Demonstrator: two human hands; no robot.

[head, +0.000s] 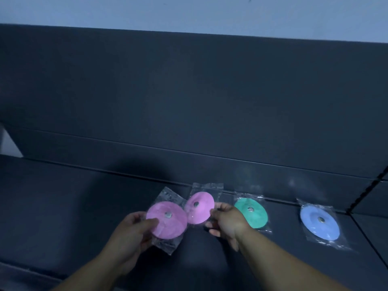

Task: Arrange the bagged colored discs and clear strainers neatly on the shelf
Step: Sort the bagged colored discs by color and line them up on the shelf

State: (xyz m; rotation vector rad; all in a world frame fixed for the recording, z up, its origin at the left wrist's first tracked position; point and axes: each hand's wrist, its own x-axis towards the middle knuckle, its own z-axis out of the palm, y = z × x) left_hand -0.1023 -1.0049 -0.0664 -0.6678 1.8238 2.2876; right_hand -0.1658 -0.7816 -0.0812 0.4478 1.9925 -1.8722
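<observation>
My left hand (134, 227) grips a pink disc in a clear bag (168, 224) by its left edge, held just above the dark shelf (63, 206). My right hand (227, 222) pinches the right edge of a second bagged pink disc (198, 207), which stands tilted beside the first and overlaps it slightly. A bagged green disc (254, 213) lies on the shelf right behind my right hand, partly hidden by it. Farther right a bagged blue disc (320, 222) lies flat. Each disc has a small metal centre. No clear strainers are in view.
The shelf's dark back panel (189, 101) rises behind the discs, with a pale wall (189, 13) above it. A seam (365, 198) at the right marks the adjoining shelf section. The shelf's left part is bare dark surface.
</observation>
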